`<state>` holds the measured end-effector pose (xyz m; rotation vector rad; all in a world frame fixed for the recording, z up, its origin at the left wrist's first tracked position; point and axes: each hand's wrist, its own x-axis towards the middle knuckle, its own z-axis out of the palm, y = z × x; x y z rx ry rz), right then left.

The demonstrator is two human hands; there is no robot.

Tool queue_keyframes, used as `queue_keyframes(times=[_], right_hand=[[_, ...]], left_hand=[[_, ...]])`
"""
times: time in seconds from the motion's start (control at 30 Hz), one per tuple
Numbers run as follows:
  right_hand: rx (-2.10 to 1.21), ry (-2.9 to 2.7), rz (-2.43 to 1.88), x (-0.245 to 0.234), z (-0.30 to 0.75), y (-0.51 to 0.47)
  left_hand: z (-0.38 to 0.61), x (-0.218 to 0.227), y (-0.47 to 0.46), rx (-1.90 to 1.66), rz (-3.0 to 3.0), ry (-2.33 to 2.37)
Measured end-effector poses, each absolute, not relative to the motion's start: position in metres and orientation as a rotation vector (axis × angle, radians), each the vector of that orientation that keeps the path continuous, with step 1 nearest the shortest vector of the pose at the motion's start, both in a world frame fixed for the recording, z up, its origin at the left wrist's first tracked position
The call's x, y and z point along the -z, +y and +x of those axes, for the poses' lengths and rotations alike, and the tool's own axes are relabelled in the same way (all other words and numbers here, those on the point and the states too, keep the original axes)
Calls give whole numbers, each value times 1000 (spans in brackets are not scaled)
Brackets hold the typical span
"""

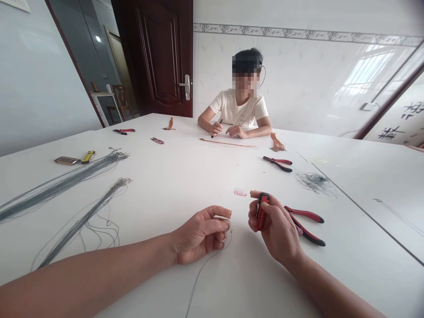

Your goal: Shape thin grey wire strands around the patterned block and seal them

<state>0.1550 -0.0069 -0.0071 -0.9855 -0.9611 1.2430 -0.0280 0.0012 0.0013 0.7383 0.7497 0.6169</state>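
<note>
My left hand [205,229] pinches the end of a thin grey cord [198,278] between thumb and fingers, and the cord trails down toward the table's near edge. In my right hand [280,225] is a red lighter [263,214] with a black top, gripped upright with the index finger stretched out past it. A small gap separates the two hands. Partly hidden behind my right hand lie pliers [306,225] with red and black handles. A small label with red print [240,192] rests on the table just beyond the hands.
Bundles of grey cords [79,174] lie at left, near a yellow lighter [88,157]. Across the white table [185,176] sits a person [241,104] beside orange cords [277,143]. More pliers [278,163] and a grey thread tangle [316,182] lie at right.
</note>
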Motion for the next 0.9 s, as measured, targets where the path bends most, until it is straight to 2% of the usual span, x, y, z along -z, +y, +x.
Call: queue_keyframes(times=[0.4,0.9], right_hand=[[-1510,-758,-816,-3,151,-9],[-1448,-951,-1021,4,152,-9]], left_hand=[[-29,0,2,-628,743,739],[-27,-3,3,-615,756,751]])
